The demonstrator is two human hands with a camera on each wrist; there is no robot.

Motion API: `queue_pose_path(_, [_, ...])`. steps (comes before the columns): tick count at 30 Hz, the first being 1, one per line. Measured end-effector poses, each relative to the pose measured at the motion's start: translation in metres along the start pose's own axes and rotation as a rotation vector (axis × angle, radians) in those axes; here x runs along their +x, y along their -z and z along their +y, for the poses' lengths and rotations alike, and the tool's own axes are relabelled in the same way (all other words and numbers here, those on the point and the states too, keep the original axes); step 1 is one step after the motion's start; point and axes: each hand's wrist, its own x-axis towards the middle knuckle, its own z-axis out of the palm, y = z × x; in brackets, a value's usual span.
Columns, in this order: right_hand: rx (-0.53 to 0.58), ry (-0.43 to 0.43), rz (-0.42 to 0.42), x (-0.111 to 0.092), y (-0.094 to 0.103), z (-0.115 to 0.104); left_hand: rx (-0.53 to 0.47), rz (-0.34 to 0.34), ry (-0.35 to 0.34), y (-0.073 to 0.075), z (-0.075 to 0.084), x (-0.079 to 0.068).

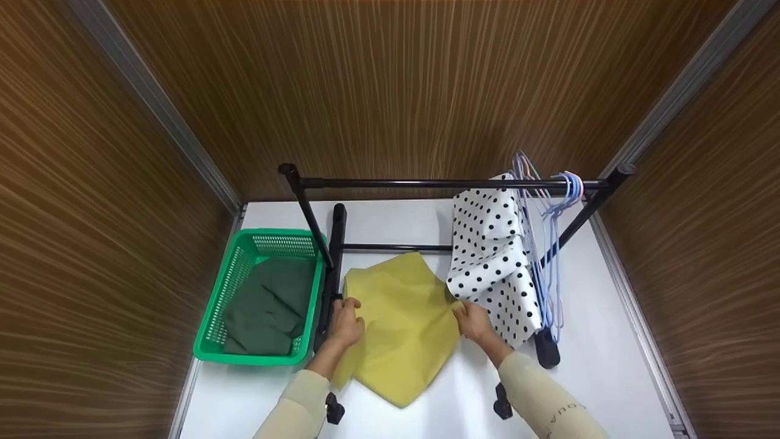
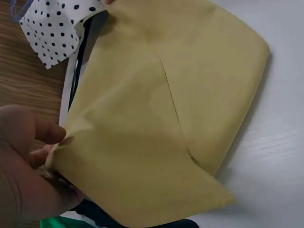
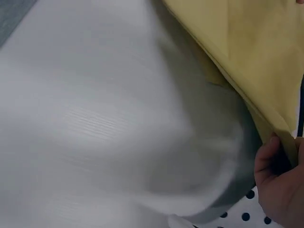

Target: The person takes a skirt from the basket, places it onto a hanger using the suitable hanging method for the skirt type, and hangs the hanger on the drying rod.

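Note:
A yellow cloth [image 1: 402, 329] is spread between the two hands over the white table, in front of the rack. My left hand [image 1: 347, 324] pinches its left edge; in the left wrist view thumb and fingers of the left hand [image 2: 33, 166] meet at the cloth's border. At the opposite edge my right hand [image 1: 472, 320] pinches the cloth, and the right wrist view shows the right hand [image 3: 280, 178] with its thumb against the fold. Just behind the right hand hangs a white cloth with black dots [image 1: 493, 244]. What garment the yellow cloth is, I cannot tell.
A black rack [image 1: 426, 183] stands across the table [image 1: 390, 219]. Blue and pink hangers [image 1: 554, 244] hang at its right end. To the left sits a green basket [image 1: 210, 305] holding dark green cloth [image 1: 268, 311]. Wood-patterned walls [image 1: 390, 91] enclose the table.

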Motion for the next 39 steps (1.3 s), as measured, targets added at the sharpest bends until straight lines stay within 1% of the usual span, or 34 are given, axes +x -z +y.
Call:
queue_pose_path(2, [-0.03,0.084,-0.003,0.006,0.005,-0.016,0.095,-0.011,-0.003,0.0,0.005,-0.001])
queue_pose_path(3, [-0.045,0.117,-0.009,0.008,0.007,-0.025,0.135,-0.015,-0.018,0.0,0.008,0.0])
queue_pose_path(5, [-0.073,0.185,-0.028,0.012,0.011,-0.042,0.16,-0.034,-0.065,0.002,0.017,0.001])
queue_pose_path(6, [-0.08,0.214,-0.047,0.013,0.012,-0.051,0.152,-0.049,-0.098,0.004,0.022,0.002])
queue_pose_path(8, [-0.116,0.293,-0.085,0.014,0.015,-0.069,0.118,-0.07,-0.187,0.008,0.032,0.006])
queue_pose_path(9, [-0.136,0.341,-0.105,0.014,0.016,-0.079,0.095,-0.076,-0.246,0.01,0.038,0.009])
queue_pose_path(12, [-0.217,0.522,-0.169,0.013,0.023,-0.104,0.034,-0.117,-0.432,0.017,0.059,0.019])
queue_pose_path(14, [-0.264,0.641,-0.207,0.011,0.029,-0.119,0.01,-0.143,-0.548,0.022,0.073,0.027])
queue_pose_path(15, [-0.285,0.699,-0.213,0.011,0.032,-0.125,0.008,-0.16,-0.589,0.024,0.08,0.03])
queue_pose_path(17, [-0.319,0.792,-0.193,0.009,0.038,-0.134,0.041,-0.182,-0.648,0.027,0.091,0.037])
queue_pose_path(19, [-0.351,0.848,-0.139,0.008,0.043,-0.139,0.115,-0.195,-0.669,0.028,0.098,0.043])
queue_pose_path(21, [-0.383,0.868,-0.061,0.006,0.047,-0.141,0.225,-0.178,-0.672,0.029,0.101,0.046])
queue_pose_path(24, [-0.434,0.848,0.047,0.005,0.055,-0.14,0.378,-0.123,-0.678,0.033,0.101,0.051])
queue_pose_path(26, [-0.46,0.852,0.118,0.006,0.061,-0.138,0.455,-0.097,-0.671,0.037,0.099,0.053])
queue_pose_path(28, [-0.473,0.844,0.168,0.007,0.068,-0.136,0.505,-0.068,-0.673,0.041,0.097,0.054])
queue_pose_path(29, [-0.473,0.835,0.184,0.008,0.072,-0.135,0.523,-0.056,-0.675,0.043,0.097,0.054])
queue_pose_path(31, [-0.467,0.807,0.196,0.009,0.078,-0.136,0.543,-0.008,-0.69,0.044,0.098,0.054])
queue_pose_path(33, [-0.479,0.762,0.171,0.009,0.082,-0.138,0.535,0.068,-0.726,0.044,0.099,0.052])
queue_pose_path(34, [-0.493,0.756,0.157,0.009,0.082,-0.14,0.526,0.104,-0.75,0.044,0.101,0.051])
queue_pose_path(36, [-0.547,0.776,0.137,0.009,0.082,-0.143,0.506,0.17,-0.804,0.043,0.105,0.05])
queue_pose_path(39, [-0.641,0.859,0.14,0.011,0.08,-0.145,0.494,0.232,-0.87,0.041,0.11,0.048])
